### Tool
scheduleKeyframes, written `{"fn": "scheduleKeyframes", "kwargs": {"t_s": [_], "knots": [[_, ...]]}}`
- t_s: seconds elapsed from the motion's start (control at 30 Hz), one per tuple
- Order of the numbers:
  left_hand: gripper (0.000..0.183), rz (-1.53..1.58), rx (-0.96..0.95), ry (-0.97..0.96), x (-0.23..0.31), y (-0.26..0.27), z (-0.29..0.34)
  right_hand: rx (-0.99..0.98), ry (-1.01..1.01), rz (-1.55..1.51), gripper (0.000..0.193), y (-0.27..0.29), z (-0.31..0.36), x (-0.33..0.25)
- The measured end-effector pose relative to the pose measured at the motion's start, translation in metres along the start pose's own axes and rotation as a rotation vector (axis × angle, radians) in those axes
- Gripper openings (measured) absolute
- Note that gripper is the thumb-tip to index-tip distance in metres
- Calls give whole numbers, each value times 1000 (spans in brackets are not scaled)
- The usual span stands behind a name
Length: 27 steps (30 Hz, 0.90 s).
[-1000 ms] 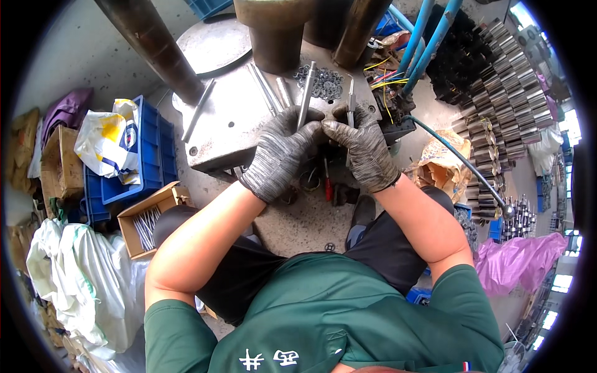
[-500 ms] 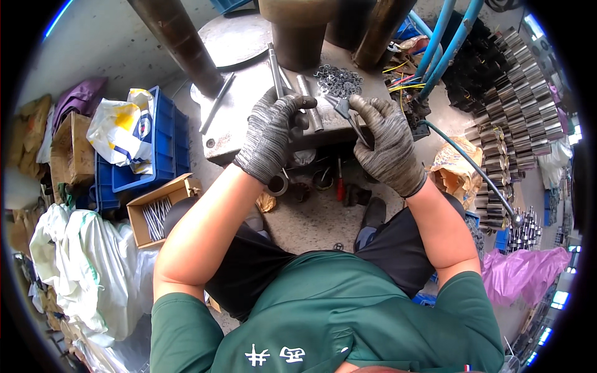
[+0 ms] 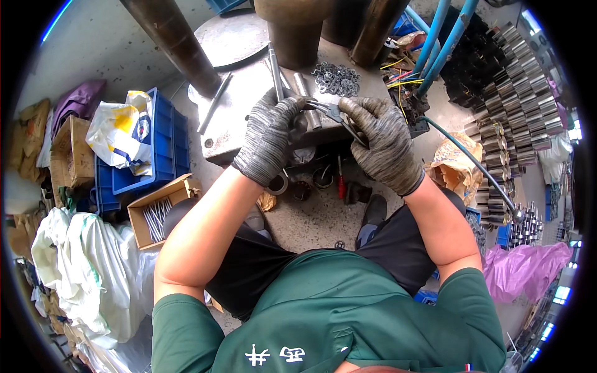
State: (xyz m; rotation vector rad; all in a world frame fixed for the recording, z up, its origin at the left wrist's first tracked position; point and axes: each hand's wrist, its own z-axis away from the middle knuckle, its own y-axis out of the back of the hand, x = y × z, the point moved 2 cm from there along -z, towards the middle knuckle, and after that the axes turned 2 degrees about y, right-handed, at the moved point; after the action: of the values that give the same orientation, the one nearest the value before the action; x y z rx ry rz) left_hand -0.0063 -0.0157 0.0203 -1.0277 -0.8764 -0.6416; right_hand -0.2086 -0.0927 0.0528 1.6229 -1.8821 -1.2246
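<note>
Both my hands wear grey knitted gloves. My left hand (image 3: 264, 137) is closed around a slim metal rod (image 3: 275, 69), whose long end sticks out past the fingers over the worktable (image 3: 249, 124). In my right hand (image 3: 387, 146) is a pair of pliers (image 3: 333, 112), with the fingers wrapped round its handles. The slender tips of the pliers reach to the thumb and fingertips of my left hand; whether a small part sits between them I cannot tell. A thicker metal tube (image 3: 307, 99) lies just behind. Beyond the pliers is a pile of small dark rings (image 3: 336, 79).
Another metal rod (image 3: 215, 102) lies at the table's left. Thick columns (image 3: 168, 37) rise at the back. Left stand a blue crate (image 3: 171, 137) and a cardboard box (image 3: 140, 219) of rods. Right are blue pipes (image 3: 457, 40), a hose (image 3: 469, 158) and stacked metal cylinders (image 3: 519, 99).
The pliers have moved left and slightly up, their tips now at my left fingertips where a gap was before. My left hand has stayed nearly in place with the rod.
</note>
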Motion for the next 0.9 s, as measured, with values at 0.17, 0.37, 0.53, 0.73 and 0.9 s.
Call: {"fn": "scheduleKeyframes", "kwargs": {"t_s": [0.17, 0.37, 0.53, 0.73, 0.9], "knots": [[17, 29, 12, 18, -4, -2, 0, -15, 0, 20, 62, 2, 1, 1], [15, -37, -1, -13, -7, 2, -1, -15, 24, 37, 61, 1, 1, 3], [32, -193, -99, -171, 5, -8, 9, -82, -234, -243, 48, 9, 4, 16], [37, -339, -119, -155, 7, 1, 12, 6, -482, -522, 45, 19, 10, 41], [34, -504, -113, -236, 6, 2, 14, -44, -531, -629, 51, 26, 13, 47]]}}
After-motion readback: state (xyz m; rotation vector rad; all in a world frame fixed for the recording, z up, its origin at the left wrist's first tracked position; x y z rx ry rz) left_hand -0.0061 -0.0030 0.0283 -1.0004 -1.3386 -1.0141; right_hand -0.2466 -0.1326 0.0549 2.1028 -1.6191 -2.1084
